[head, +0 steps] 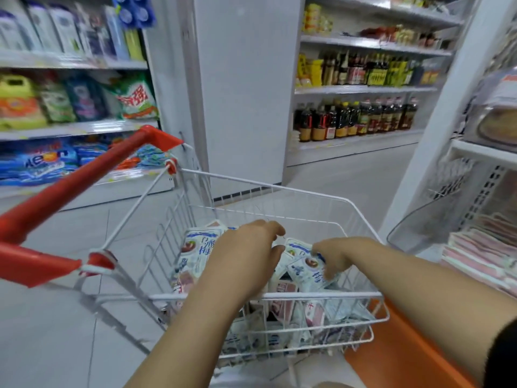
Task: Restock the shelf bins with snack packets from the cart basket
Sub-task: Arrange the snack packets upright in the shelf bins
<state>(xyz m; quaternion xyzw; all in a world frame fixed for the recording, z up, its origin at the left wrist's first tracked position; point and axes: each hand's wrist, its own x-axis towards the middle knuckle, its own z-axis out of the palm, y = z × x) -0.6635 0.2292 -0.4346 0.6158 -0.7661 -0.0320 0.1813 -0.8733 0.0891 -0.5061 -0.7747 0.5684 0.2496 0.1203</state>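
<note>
- Snack packets (195,249) lie piled in the cart basket (279,296), lower centre of the frame.
- Right hand (337,254) pinches the top packet (306,271).
- Left hand (246,259) curls over the pile; its grip cannot be told.
- Shelf bin (416,229), right edge: most restocking appears still to do.

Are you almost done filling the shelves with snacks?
Barely started. The cart basket is heaped with snack packets. The right hand grips one packet; the left hand curls over the pile. The clear shelf bin on the right looks empty, so filling is left.
</note>
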